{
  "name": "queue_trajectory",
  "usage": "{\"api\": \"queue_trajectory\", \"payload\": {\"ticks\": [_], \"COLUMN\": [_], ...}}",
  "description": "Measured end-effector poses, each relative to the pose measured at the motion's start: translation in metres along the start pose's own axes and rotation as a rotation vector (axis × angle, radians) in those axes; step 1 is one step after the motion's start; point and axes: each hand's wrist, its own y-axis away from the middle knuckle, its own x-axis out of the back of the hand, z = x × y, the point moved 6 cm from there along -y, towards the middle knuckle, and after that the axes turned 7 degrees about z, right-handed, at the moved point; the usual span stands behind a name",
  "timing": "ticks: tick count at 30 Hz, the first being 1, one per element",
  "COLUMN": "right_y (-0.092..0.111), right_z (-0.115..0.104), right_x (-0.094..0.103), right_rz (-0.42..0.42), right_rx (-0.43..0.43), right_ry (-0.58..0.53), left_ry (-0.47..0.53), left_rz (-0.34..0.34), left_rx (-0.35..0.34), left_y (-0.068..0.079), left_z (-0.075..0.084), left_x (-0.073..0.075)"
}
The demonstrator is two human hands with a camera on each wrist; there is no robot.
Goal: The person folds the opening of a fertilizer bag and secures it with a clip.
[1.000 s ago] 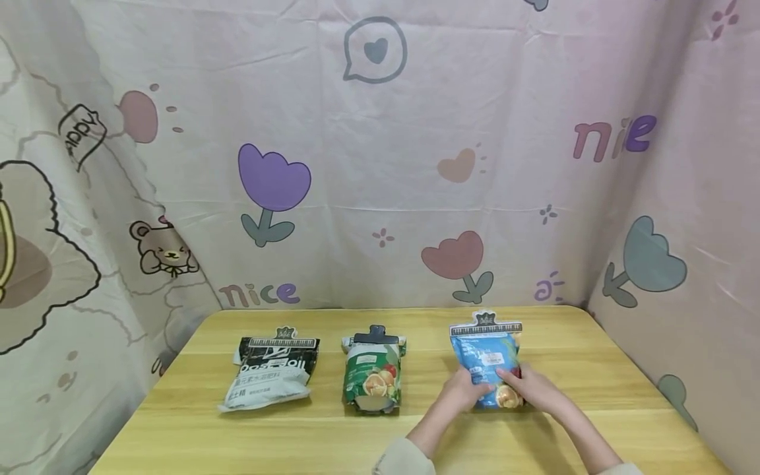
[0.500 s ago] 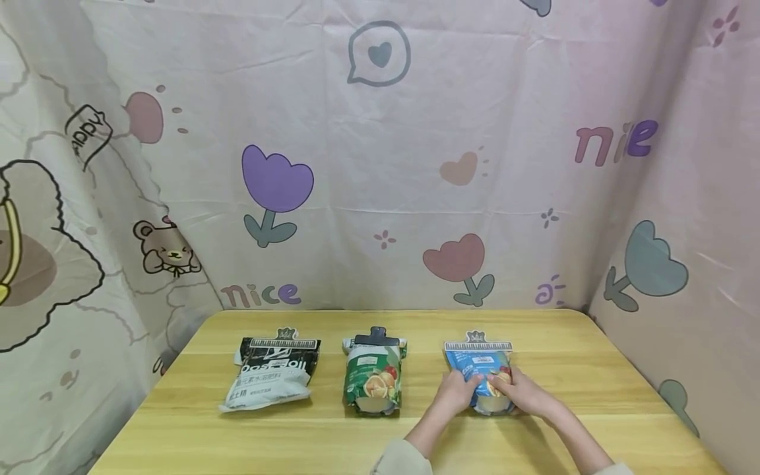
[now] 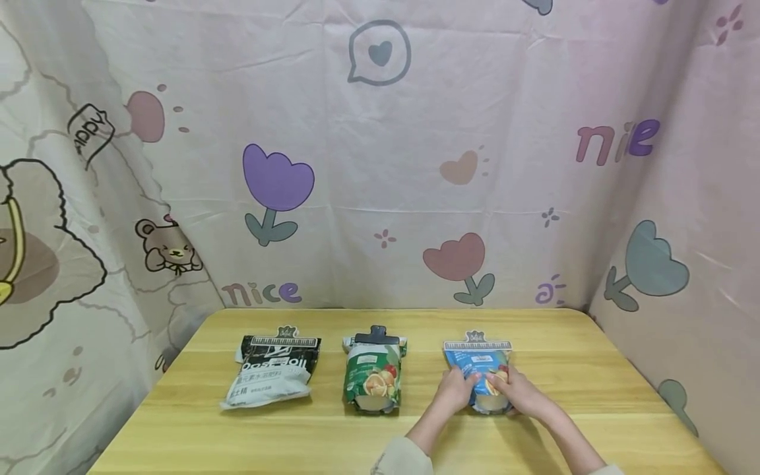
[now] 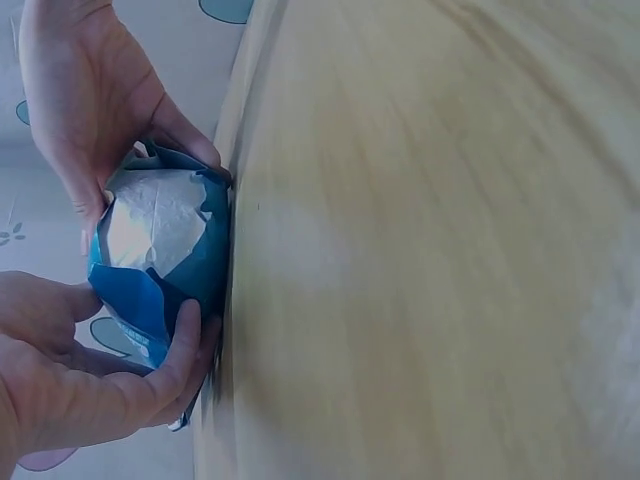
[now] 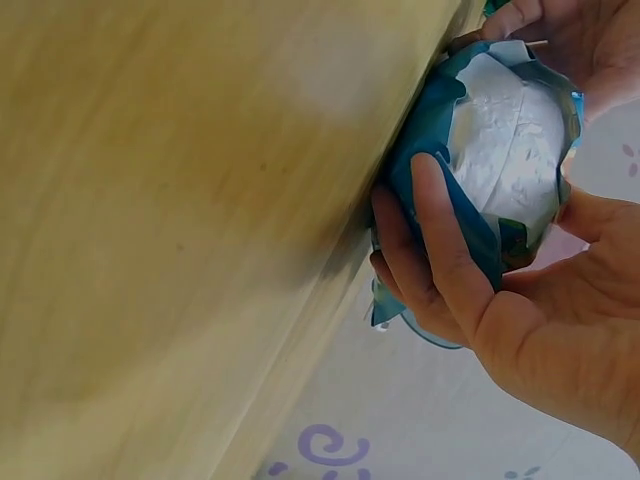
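A blue bag [image 3: 477, 361] with fruit pictures sits at the right of the table, held from both sides. My left hand [image 3: 456, 389] grips its left side, and my right hand [image 3: 522, 392] grips its right side. A wide clip with a piano-key pattern [image 3: 477, 344] closes the bag's top. In the left wrist view, the left fingers [image 4: 170, 375] curl round the bag's side and the thumb is on top. The right wrist view has the right fingers [image 5: 450, 250] bent along the blue wrapper, with the bag's silvery-white end [image 5: 510, 125] facing out.
A green bag [image 3: 369, 375] with a black clip [image 3: 377, 335] lies mid-table. Left of it is a black-and-white bag [image 3: 270, 379] under another piano-key clip [image 3: 284, 342]. A printed curtain [image 3: 380, 165] stands behind the wooden table [image 3: 332, 442].
Over the first half second the blue bag's clipped top came down and slightly left, and both hands shifted with it. Since then hands and bag have hardly moved.
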Motion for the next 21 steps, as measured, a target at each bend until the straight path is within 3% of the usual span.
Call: {"api": "queue_trajectory", "payload": {"ticks": [16,21], "right_y": [0.0046,0.0006], "right_z": [0.0004,-0.0035], "right_x": [0.0029,0.01], "right_rz": [-0.015,0.0], "right_rx": [0.002,0.045], "right_ry": [0.008,0.07], "left_ry": [0.012,0.019], "left_rz": [-0.013,-0.025], "left_rx": [0.015,-0.031], "left_y": [0.002,-0.0032], "left_z": [0.0016,0.0045], "left_x": [-0.0042,-0.0019]}}
